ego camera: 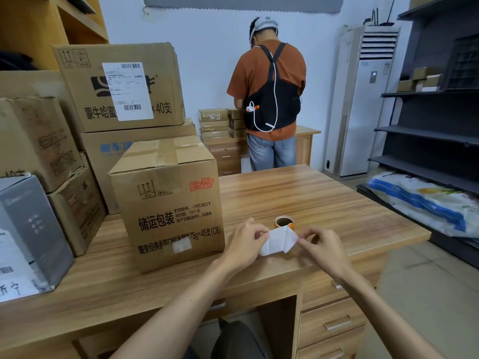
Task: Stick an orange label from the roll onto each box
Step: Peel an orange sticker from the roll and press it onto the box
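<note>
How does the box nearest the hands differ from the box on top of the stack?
The near box stands on the desk; the top box rests on another carton. The top box bears a large white barcode label; the near box only a small whitish patch. Both are brown cardboard.

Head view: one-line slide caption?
Left hand and right hand pinch white label strip near orange roll, beside carton.

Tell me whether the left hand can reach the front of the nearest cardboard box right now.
Probably yes. The left hand sits just beside the box with only bare desk between them. It is pinching the white strip off the roll, though, so it is not free.
</note>
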Motion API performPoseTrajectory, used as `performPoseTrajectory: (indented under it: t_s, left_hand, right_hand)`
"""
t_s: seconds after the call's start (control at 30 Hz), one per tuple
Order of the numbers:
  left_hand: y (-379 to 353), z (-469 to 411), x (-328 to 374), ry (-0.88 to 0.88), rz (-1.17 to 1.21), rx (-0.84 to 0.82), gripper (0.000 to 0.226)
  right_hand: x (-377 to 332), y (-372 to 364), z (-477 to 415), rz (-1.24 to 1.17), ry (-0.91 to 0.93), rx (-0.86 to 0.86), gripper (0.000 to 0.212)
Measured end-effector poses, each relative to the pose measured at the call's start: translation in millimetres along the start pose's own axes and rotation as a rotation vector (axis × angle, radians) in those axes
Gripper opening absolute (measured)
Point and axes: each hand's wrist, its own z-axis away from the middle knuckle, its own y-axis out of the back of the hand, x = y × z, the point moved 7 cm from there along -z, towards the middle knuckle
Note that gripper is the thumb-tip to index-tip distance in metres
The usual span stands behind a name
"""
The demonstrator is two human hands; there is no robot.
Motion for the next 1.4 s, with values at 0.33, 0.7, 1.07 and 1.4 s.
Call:
performPoseTrajectory:
  t_s: [0.33,0.7,1.07,1.4]
  left_hand:
    - [4.1,3.7,-1.9,0.030,-0.007,0.013,0.018]
    - [52.8,11.0,36.1,0.000,0.138,0.187,0.024]
    - [154.6,41.0,49.0,0.039,0.314,0.492,0.015]
    - [244.4,85.0,9.9,0.022,0.213,0.499,0.004]
  right_hand:
    - [1.7,40.1,7.9,-0.058,-0.052,0.055,0.014]
    - [-77.0,51.1,16.5,0.151,0.266,0.222,0.014]
    - [-204.5,-8.5,49.8,0.385,0.829,0.453,0.010]
    - [-253.6,-34.6,34.0,-0.072,0.693,0.206,0.016]
